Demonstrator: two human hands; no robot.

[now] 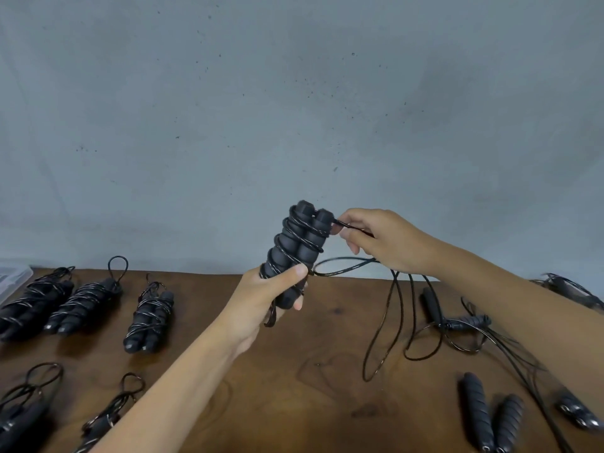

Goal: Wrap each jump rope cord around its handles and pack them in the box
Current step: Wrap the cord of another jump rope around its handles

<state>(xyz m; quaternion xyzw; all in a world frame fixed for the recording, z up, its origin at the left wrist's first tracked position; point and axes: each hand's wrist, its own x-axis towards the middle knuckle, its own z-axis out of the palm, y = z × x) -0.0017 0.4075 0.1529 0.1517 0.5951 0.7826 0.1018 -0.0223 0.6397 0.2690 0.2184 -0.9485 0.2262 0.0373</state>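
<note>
- Your left hand [261,299] grips the lower end of a pair of black jump rope handles [299,246], fingers and thumb curled round them, held upright above the desk [310,371].
- The cord [385,322] is already wound several turns around those handles.
- Your right hand [376,240] pinches the cord just beside the handle tops, fingers curled on it.
- The rest of the cord hangs from your right hand in loose loops down to the desk.
- Three wrapped jump ropes [88,305] lie side by side at the left of the desk; two more bundles [29,410] sit nearer you on the left, blurred.
- A clear plastic box [13,279] sits at the far left edge, only partly in view.
- Unwrapped handles [490,420] and tangled cords lie on the right of the desk, below your right forearm.
</note>
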